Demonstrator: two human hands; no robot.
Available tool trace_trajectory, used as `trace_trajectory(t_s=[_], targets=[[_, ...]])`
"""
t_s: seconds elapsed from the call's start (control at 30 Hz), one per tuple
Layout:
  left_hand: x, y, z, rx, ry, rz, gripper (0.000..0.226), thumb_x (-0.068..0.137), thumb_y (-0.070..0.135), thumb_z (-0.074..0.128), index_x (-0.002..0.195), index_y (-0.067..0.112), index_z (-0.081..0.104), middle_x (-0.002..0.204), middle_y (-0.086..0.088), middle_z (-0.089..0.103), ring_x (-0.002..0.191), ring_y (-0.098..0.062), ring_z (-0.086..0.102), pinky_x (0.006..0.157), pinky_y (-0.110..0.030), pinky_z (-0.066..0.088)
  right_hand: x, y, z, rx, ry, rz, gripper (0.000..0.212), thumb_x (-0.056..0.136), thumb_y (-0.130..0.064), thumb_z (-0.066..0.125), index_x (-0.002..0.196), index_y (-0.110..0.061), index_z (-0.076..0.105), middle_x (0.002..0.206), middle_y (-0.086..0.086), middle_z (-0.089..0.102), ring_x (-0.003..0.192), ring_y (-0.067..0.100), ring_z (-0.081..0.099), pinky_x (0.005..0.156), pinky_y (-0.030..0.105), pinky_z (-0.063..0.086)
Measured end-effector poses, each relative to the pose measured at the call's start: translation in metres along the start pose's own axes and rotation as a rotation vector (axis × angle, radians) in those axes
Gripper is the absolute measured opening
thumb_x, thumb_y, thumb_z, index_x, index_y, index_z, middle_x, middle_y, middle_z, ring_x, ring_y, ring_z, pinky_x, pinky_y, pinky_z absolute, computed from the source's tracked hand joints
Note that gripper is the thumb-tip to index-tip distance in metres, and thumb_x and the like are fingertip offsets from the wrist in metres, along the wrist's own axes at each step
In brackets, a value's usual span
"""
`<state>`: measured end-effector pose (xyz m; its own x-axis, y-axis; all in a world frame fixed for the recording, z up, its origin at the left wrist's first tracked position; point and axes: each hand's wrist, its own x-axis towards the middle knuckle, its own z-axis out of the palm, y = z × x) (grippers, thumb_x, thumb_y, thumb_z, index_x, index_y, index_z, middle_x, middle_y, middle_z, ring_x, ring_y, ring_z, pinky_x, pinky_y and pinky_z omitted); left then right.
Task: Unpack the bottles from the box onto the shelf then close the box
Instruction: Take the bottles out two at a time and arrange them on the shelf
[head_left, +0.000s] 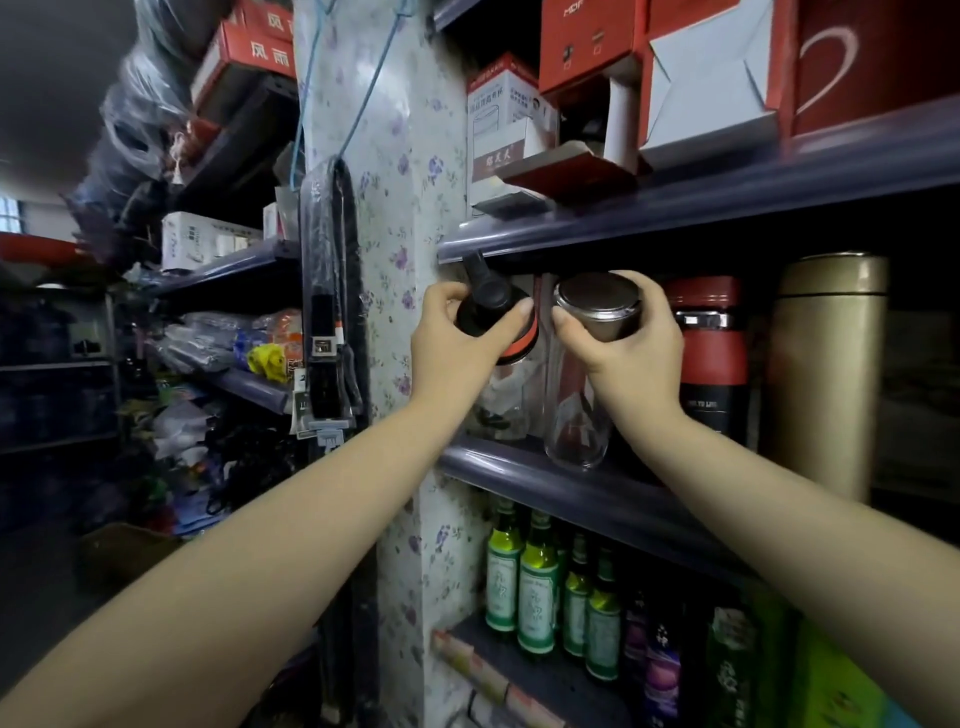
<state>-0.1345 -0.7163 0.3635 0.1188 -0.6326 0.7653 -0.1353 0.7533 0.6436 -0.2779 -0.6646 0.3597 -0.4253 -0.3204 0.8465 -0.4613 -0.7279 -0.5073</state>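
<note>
Both forearms are being stretched up from the bottom corners of the frame toward the middle shelf at centre, wrists slightly raised. The left hand is being curled over the black cap of a glass bottle, thumb on the near rim & fingers wrapped round the far side; this bottle is being held tilted, cap leaning toward the frame's left, base near the shelf edge by the flower-papered pillar. The right hand is being closed round the metal lid of a 2nd clear bottle, thumb at the lid's left, fingers over the top & right; that bottle is being kept upright, bottom on the shelf's front lip. The two bottles are being held just beside each other, centre frame. To the right, a red-black flask & a gold thermos are standing. Below, green bottles are lined up. The box cannot be seen.
</note>
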Motion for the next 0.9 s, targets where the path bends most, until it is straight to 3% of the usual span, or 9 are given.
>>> trace_trajectory(t_s=[0.2,0.27,0.43,0.53,0.63,0.73,0.83,0.9], targets=[[0.019,-0.009,0.011,0.012,-0.015,-0.083,0.052,0.071,0.052,0.077,0.105,0.022,0.051,0.097,0.015,0.057,0.091,0.0,0.056,0.074,-0.015,0.043,0.02,0.007,0.009,-0.056,0.035,0.077,0.058,0.067,-0.037,0.081,0.115,-0.015,0.058,0.102,-0.01,0.063,0.089,-0.001,0.059,0.072,-0.003,0.038],[0.028,-0.01,0.015,0.016,-0.013,-0.097,0.049,0.072,0.052,0.077,0.101,0.021,0.052,0.094,0.015,0.057,0.087,0.003,0.055,0.071,-0.016,0.041,0.027,0.009,0.013,-0.085,0.032,0.104,0.061,0.068,-0.039,0.08,0.118,-0.014,0.057,0.103,-0.009,0.061,0.092,0.003,0.057,0.07,-0.003,0.037],[0.053,-0.012,0.025,0.0,0.007,-0.16,0.052,0.068,0.056,0.077,0.097,0.02,0.055,0.09,0.012,0.059,0.087,-0.008,0.059,0.073,-0.023,0.045,0.044,0.016,0.026,-0.154,0.017,0.17,0.061,0.067,-0.045,0.078,0.115,-0.012,0.06,0.11,-0.001,0.066,0.102,0.012,0.06,0.08,0.017,0.04],[0.065,-0.012,0.033,0.002,-0.037,-0.21,0.056,0.067,0.06,0.075,0.099,0.018,0.057,0.093,0.009,0.061,0.093,-0.013,0.061,0.08,-0.027,0.047,0.051,0.021,0.032,-0.174,0.01,0.218,0.062,0.067,-0.044,0.078,0.116,-0.011,0.059,0.114,0.002,0.065,0.106,0.016,0.06,0.081,0.018,0.04],[0.071,-0.013,0.039,0.021,-0.051,-0.234,0.066,0.064,0.07,0.069,0.099,0.014,0.061,0.097,0.003,0.065,0.095,-0.015,0.062,0.079,-0.028,0.047,0.055,0.026,0.036,-0.204,0.012,0.247,0.067,0.068,-0.047,0.077,0.12,-0.009,0.056,0.119,0.006,0.064,0.112,0.02,0.058,0.083,0.02,0.04],[0.069,-0.017,0.04,0.018,-0.059,-0.231,0.058,0.069,0.07,0.066,0.09,0.017,0.057,0.087,0.006,0.06,0.089,-0.015,0.06,0.073,-0.027,0.044,0.059,0.031,0.038,-0.212,-0.004,0.303,0.069,0.07,-0.049,0.076,0.121,-0.007,0.054,0.122,0.008,0.062,0.114,0.022,0.058,0.081,0.02,0.038],[0.064,-0.025,0.041,0.018,-0.086,-0.182,0.056,0.073,0.065,0.067,0.101,0.018,0.058,0.093,0.007,0.062,0.093,-0.014,0.061,0.073,-0.025,0.044,0.063,0.036,0.037,-0.213,-0.008,0.365,0.069,0.071,-0.049,0.075,0.12,-0.006,0.055,0.12,0.009,0.062,0.112,0.024,0.059,0.078,0.02,0.039],[0.061,-0.029,0.043,0.051,-0.087,-0.119,0.058,0.073,0.063,0.069,0.109,0.019,0.06,0.102,0.006,0.067,0.096,-0.013,0.063,0.081,-0.028,0.049,0.065,0.038,0.036,-0.219,-0.011,0.384,0.064,0.072,-0.049,0.074,0.117,-0.006,0.057,0.116,0.008,0.063,0.11,0.023,0.06,0.071,0.016,0.037]])
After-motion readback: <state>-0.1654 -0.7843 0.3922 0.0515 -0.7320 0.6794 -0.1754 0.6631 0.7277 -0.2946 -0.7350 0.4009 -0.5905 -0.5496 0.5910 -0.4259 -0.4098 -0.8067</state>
